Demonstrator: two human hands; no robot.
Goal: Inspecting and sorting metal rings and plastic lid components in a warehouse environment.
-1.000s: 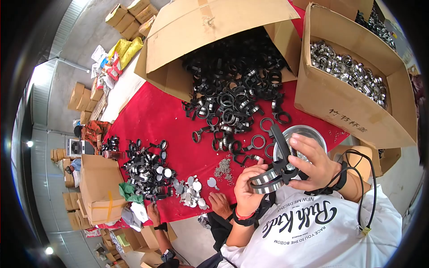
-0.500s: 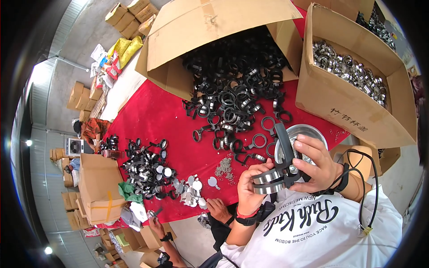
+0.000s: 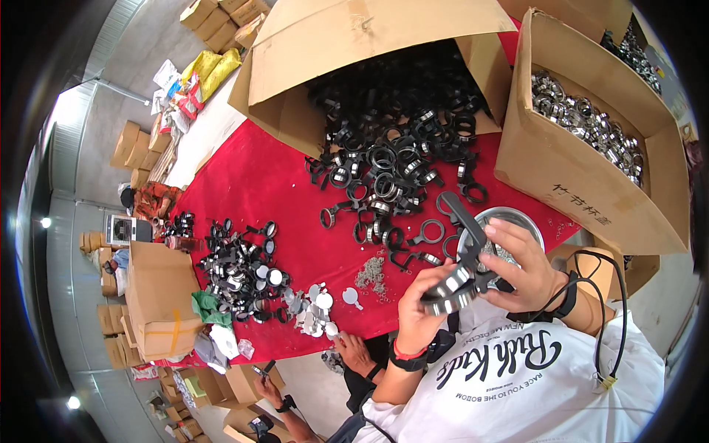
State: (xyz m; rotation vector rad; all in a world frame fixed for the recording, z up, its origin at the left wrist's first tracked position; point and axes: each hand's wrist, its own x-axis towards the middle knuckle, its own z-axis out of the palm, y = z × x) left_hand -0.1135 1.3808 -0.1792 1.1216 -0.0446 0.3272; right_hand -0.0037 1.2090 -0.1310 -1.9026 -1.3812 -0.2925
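Note:
A black plastic cup-lid ring (image 3: 448,294) with a shiny metal band and a long strap-like handle is held in front of my chest. My left hand (image 3: 419,314) wraps round the banded ring from the left. At the hinge end, the fingers of my right hand (image 3: 523,267) close on the base of the handle, which sticks up and to the left. Behind my right hand is a round metal bowl (image 3: 533,221), partly covered; small metal bits show inside. Loose black rings (image 3: 427,232) lie just beyond my left hand. Small metal springs or clips (image 3: 371,275) are heaped left of it.
A tipped cardboard box (image 3: 295,122) spills black rings onto the red table (image 3: 255,170). At right, another box (image 3: 583,177) holds metal rings. Assembled lids (image 3: 244,273) and pale discs (image 3: 316,308) lie left. A co-worker's hand (image 3: 354,354) rests near the discs; another person's hand (image 3: 268,390) holds a part.
The ring has tilted in my hands, its handle leaning further left. Both hands keep their grip and have shifted only slightly. The other person's hand at lower left has moved right and down.

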